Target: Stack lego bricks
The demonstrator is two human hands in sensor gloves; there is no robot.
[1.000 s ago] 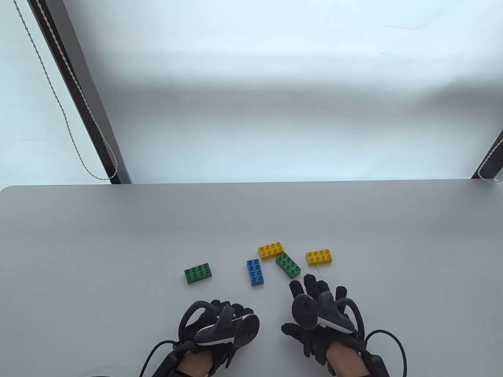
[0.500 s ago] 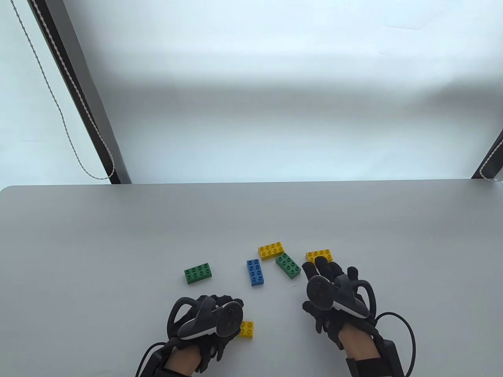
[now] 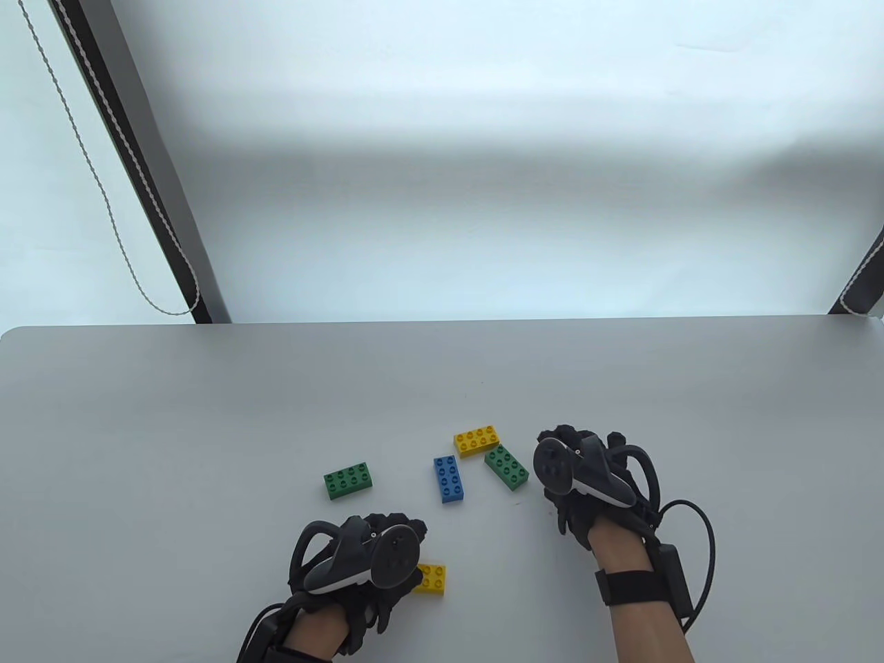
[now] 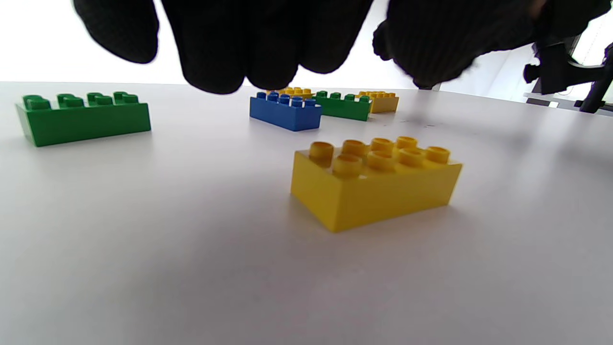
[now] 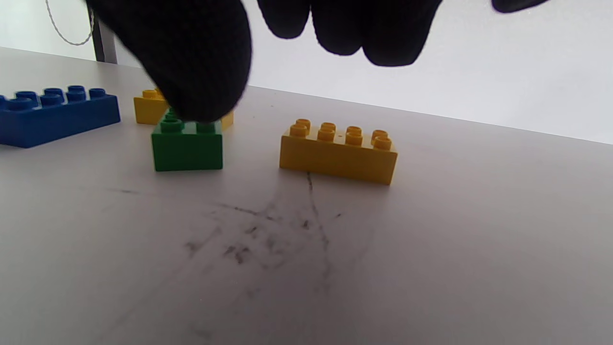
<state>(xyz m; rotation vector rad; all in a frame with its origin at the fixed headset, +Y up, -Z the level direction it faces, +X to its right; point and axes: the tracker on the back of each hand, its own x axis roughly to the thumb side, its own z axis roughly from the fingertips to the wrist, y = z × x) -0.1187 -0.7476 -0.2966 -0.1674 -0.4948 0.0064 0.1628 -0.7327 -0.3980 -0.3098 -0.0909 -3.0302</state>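
Several Lego bricks lie on the grey table. A green brick is at the left, with a blue brick, a yellow brick and a second green brick in the middle. My right hand hovers with its fingers spread over another yellow brick, which it hides in the table view. The fingers do not touch that brick. My left hand is open just above a near yellow brick, which also shows in the left wrist view, and holds nothing.
A dark frame post with a hanging cord stands behind the table's far left corner. Scuff marks mark the tabletop near my right hand. The table's far edge runs across the middle of the table view.
My right hand moved forward and right, and now covers the right yellow brick in the table view. My left hand drew back and left, uncovering the near yellow brick.
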